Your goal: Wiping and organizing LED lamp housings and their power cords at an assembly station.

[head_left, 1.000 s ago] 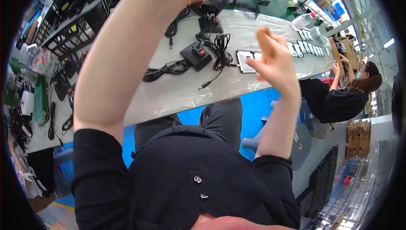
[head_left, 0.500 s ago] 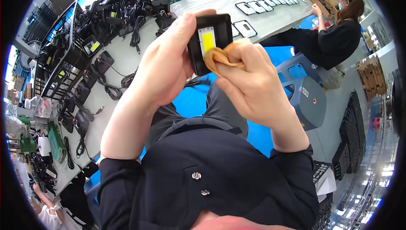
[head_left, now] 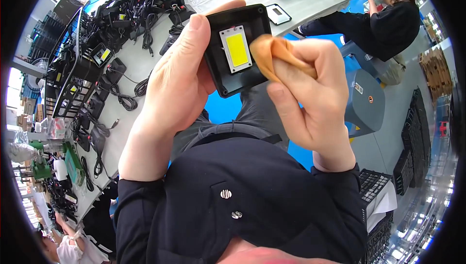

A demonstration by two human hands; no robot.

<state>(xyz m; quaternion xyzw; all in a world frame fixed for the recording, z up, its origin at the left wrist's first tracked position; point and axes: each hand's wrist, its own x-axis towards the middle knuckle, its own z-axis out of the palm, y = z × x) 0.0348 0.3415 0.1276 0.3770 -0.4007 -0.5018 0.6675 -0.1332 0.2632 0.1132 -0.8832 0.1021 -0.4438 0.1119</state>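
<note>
Close to the chest, the left hand (head_left: 177, 82) cups a black lamp housing (head_left: 238, 50) (yellow panel facing up), fingers curled behind it. Touching it, the right hand (head_left: 310, 99) pinches an orange cloth (head_left: 276, 55) against its edge, above the grey surface (head_left: 145, 69).

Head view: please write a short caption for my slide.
Left hand holds a black lamp housing; right hand presses an orange cloth against it.

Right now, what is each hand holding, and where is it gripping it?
The left hand holds the black lamp housing by its left edge. The right hand pinches an orange cloth against the housing's right side.
</note>
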